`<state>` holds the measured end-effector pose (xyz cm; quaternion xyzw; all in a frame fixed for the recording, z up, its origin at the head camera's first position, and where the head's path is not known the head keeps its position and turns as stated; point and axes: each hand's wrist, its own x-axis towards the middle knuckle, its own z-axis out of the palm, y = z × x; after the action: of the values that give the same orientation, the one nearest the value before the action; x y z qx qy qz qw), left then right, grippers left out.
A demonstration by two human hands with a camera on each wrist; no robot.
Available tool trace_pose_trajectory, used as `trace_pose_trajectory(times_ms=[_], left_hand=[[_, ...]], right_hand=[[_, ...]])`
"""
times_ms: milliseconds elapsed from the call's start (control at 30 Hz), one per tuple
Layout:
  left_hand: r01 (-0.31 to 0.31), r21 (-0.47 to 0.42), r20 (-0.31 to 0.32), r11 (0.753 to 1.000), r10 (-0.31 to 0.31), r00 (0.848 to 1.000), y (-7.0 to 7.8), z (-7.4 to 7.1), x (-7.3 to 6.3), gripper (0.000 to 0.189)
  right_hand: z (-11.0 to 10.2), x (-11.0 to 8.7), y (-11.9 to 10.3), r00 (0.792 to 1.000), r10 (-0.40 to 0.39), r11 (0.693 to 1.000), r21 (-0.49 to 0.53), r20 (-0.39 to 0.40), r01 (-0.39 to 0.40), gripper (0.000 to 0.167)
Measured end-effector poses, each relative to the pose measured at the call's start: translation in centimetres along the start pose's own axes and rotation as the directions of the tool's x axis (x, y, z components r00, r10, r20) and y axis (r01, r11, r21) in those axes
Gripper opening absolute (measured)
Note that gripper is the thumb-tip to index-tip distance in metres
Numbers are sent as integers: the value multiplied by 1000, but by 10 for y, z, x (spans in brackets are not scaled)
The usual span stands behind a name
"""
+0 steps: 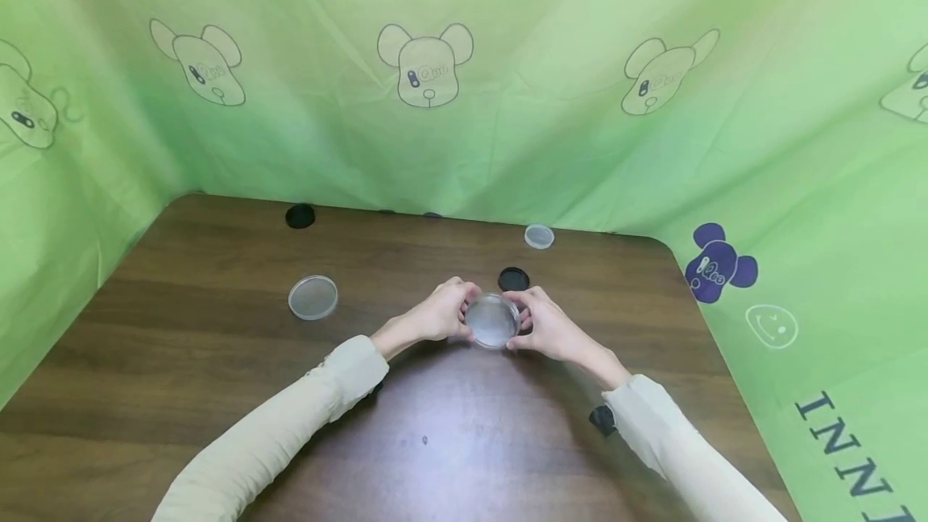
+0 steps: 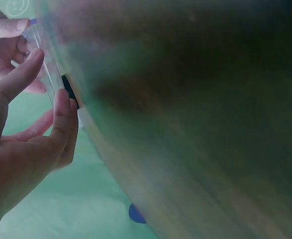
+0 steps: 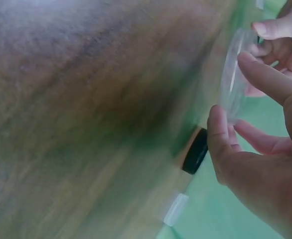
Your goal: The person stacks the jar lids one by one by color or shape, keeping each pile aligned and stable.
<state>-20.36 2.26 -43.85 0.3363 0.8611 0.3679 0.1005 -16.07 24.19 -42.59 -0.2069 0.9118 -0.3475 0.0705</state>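
Between both hands is a clear round petri dish [image 1: 492, 321], shallow and see-through. My left hand [image 1: 444, 310] pinches its left edge, thumb nearer me and fingers at the far side. On the opposite edge, my right hand [image 1: 547, 325] grips it the same way. The left wrist view shows the dish [image 2: 50, 74] edge-on between thumb and fingertips. Seen from the right wrist, the dish [image 3: 231, 77] also appears edge-on, close to the tabletop; whether it touches the wood I cannot tell. Just behind the hands lies a small black round dish [image 1: 514, 279].
A larger clear dish [image 1: 313, 297] lies to the left on the wooden table [image 1: 464, 441]. Near the back edge are another black round piece [image 1: 300, 216] and a small clear one [image 1: 540, 236]. A dark object [image 1: 602, 420] sits by the right sleeve. Green cloth [image 1: 428, 151] hangs around the table.
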Motion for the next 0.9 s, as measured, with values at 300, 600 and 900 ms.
trace_pose_trajectory(times_ms=[300, 600, 900], left_hand=[[44, 13, -5, 999, -44, 999, 4, 5, 1, 64], [55, 34, 2, 998, -56, 998, 5, 8, 3, 63], [77, 69, -8, 995, -76, 997, 7, 17, 5, 64]], right_hand=[[-1, -3, 2, 999, 28, 999, 30, 19, -29, 74], [2, -4, 5, 1000, 13, 1000, 12, 5, -13, 73], [2, -8, 11, 1000, 9, 1000, -2, 15, -9, 73]])
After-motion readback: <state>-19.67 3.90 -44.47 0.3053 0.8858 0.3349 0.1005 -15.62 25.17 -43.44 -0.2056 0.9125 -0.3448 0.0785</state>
